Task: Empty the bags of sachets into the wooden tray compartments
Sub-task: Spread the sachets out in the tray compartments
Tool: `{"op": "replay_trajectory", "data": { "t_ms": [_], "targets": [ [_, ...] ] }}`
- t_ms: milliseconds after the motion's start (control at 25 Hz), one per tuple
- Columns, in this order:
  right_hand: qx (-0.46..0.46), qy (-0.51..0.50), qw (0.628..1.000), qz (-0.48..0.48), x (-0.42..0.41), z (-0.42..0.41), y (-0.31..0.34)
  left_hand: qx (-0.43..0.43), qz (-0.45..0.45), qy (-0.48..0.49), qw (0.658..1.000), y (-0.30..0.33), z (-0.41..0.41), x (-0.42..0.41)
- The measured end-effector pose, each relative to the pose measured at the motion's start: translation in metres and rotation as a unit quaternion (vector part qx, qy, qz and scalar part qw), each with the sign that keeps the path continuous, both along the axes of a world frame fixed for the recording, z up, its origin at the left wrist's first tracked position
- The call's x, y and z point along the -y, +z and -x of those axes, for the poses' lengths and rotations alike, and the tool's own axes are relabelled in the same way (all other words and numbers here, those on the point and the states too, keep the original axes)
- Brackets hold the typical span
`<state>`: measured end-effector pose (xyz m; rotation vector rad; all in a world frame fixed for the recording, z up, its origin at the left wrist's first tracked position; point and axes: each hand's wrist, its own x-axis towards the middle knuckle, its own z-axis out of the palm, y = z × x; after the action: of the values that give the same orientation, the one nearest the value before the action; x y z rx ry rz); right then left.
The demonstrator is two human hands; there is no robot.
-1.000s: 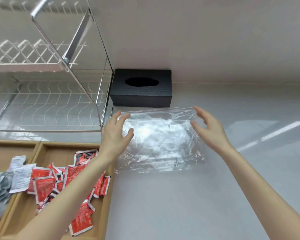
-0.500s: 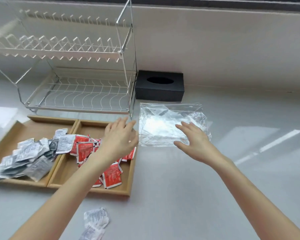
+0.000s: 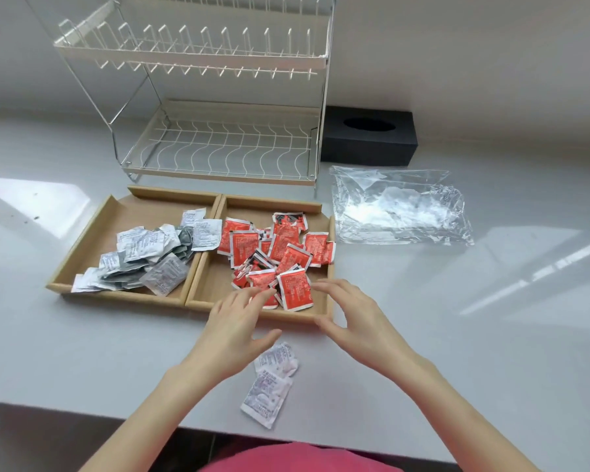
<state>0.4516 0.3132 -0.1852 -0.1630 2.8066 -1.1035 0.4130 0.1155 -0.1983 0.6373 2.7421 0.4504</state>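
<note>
A wooden tray [image 3: 123, 202] with two compartments lies on the white counter. Its left compartment holds several silver-grey sachets [image 3: 147, 257]; its right one holds several red sachets [image 3: 280, 247]. Two silver sachets [image 3: 269, 383] lie loose on the counter near the front edge. An empty clear plastic bag [image 3: 399, 206] lies flat to the right of the tray. My left hand [image 3: 239, 328] hovers over the tray's front edge with relaxed fingers, holding nothing. My right hand [image 3: 358, 321] hovers just right of it, fingers loosely spread, also holding nothing.
A white two-tier wire dish rack [image 3: 215, 107] stands behind the tray. A black tissue box [image 3: 368, 137] sits against the wall to its right. The counter's front edge runs just below the loose sachets.
Both hands let go of the clear bag, which stays flat on the counter, and drew back toward me to the tray's front edge. My view tilted down, revealing the loose sachets.
</note>
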Motion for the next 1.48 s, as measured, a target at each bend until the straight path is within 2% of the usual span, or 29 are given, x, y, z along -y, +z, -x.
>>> {"op": "replay_trajectory", "data": {
  "t_ms": [240, 440, 640, 840, 960, 1080, 1160, 1320, 1480],
  "targets": [
    [0.068, 0.018, 0.997, -0.026, 0.046, -0.018, -0.037, 0.053, 0.01, -0.043, 0.998, -0.023, -0.026, 0.024],
    [0.118, 0.019, 0.988, -0.095, 0.065, -0.018, -0.053, 0.073, 0.035, -0.01, 0.997, -0.046, -0.043, 0.026],
    [0.164, -0.008, 0.983, -0.081, 0.071, -0.009, -0.057, 0.074, 0.034, -0.015, 0.997, -0.051, -0.031, 0.025],
    [0.173, -0.013, 0.98, -0.094, 0.076, -0.009, -0.062, 0.094, 0.02, -0.043, 0.994, -0.044, -0.028, 0.023],
    [0.169, -0.041, 0.983, -0.063, 0.077, -0.01, -0.056, 0.112, -0.029, -0.033, 0.993, -0.042, -0.026, 0.031],
    [0.186, -0.068, 0.98, 0.002, 0.076, -0.004, -0.044, 0.181, -0.125, -0.009, 0.975, -0.039, -0.015, 0.049],
    [0.181, -0.089, 0.978, 0.05, 0.078, 0.004, -0.034, 0.192, -0.189, 0.036, 0.962, -0.034, -0.004, 0.063],
    [0.154, -0.128, 0.971, 0.128, 0.09, 0.025, -0.02, 0.14, -0.253, 0.096, 0.952, -0.019, 0.023, 0.089],
    [0.139, -0.149, 0.967, 0.151, 0.111, 0.051, -0.017, 0.086, -0.263, 0.132, 0.952, -0.007, 0.048, 0.112]
  ]
}}
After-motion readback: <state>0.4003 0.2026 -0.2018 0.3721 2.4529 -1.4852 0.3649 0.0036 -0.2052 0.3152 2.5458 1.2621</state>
